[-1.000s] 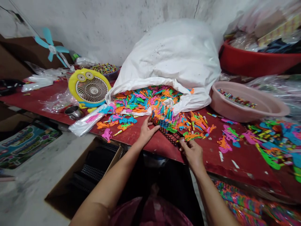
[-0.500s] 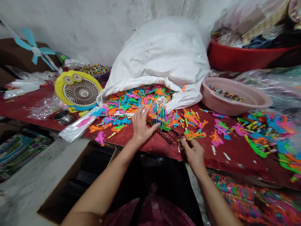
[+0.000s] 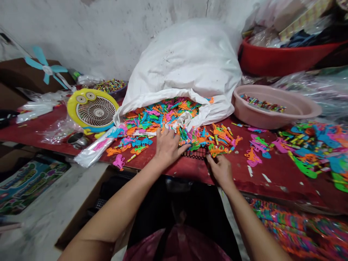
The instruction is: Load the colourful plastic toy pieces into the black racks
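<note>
Colored plastic pieces (image 3: 201,140) heaped before the hands (image 3: 169,148) (image 3: 220,172), white sack (image 3: 185,61) blocking beyond them, pink basin (image 3: 261,119) farther right

You're working in soft, fairly dim indoor light with no visible source. A gentle sheen lies on the white sack (image 3: 185,61), and deep shadow pools under the surface (image 3: 272,181). The wide lens bows the wall (image 3: 108,36), the floor (image 3: 35,224) smears toward the corner, and your left hand (image 3: 169,148) looks fairly sharp.

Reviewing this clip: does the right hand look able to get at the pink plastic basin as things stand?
Probably yes. Only low, loose coloured plastic pieces lie on the red table between the right hand and the pink plastic basin, so nothing tall seems to block the way.
</note>
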`<state>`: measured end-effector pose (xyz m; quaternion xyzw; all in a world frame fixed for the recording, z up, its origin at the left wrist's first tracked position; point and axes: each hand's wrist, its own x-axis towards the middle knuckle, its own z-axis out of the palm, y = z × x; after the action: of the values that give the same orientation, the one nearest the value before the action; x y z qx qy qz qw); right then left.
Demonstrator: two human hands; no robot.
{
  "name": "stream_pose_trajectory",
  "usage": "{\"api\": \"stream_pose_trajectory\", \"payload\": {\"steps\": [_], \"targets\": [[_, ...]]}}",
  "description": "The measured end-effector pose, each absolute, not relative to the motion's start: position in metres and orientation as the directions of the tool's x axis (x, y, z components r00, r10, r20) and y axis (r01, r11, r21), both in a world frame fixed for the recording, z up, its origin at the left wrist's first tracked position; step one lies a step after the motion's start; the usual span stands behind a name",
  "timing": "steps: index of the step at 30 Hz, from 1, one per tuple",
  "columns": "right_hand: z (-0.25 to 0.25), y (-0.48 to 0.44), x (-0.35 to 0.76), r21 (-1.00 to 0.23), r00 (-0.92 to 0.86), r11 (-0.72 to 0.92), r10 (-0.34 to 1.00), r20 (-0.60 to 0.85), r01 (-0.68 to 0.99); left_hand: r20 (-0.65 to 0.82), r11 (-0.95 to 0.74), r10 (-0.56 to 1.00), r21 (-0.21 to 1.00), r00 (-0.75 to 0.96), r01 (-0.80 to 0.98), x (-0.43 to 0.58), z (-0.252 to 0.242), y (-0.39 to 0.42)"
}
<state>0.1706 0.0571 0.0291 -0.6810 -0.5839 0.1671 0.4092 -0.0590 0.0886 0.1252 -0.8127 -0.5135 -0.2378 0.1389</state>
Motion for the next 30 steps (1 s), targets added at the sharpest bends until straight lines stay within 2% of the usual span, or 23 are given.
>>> {"api": "stream_pose_trajectory", "payload": {"steps": [3, 6, 9, 14, 17, 23, 30], "targets": [[0.040, 0.062, 0.178, -0.702, 0.290, -0.021, 0.919, 0.266, 0.712, 0.468, -0.419, 0.806, 0.019, 0.362, 0.908, -0.046, 0.136, 0.072], [0.046, 0.065, 0.179, -0.691, 0.222, 0.066, 0.921, 0.319, 0.720, 0.429, -0.428, 0.821, 0.026, 0.376, 0.904, -0.038, 0.146, 0.065], [0.045, 0.067, 0.177, -0.705, 0.123, 0.149, 0.940, 0.320, 0.693, 0.417, -0.455, 0.817, 0.042, 0.398, 0.889, -0.037, 0.152, 0.067], [0.035, 0.068, 0.173, -0.765, 0.038, 0.170, 0.969, 0.246, 0.622, 0.377, -0.495, 0.815, 0.059, 0.440, 0.867, -0.039, 0.150, 0.073], [0.033, 0.068, 0.172, -0.767, 0.010, 0.198, 0.966, 0.257, 0.610, 0.377, -0.499, 0.813, 0.055, 0.445, 0.865, -0.038, 0.148, 0.074], [0.038, 0.069, 0.170, -0.703, -0.131, 0.325, 0.939, 0.317, 0.632, 0.390, -0.496, 0.812, 0.069, 0.434, 0.866, -0.038, 0.145, 0.075], [0.039, 0.068, 0.167, -0.566, -0.243, 0.403, 0.909, 0.338, 0.719, 0.364, -0.495, 0.825, 0.099, 0.432, 0.863, -0.038, 0.145, 0.075]]}}
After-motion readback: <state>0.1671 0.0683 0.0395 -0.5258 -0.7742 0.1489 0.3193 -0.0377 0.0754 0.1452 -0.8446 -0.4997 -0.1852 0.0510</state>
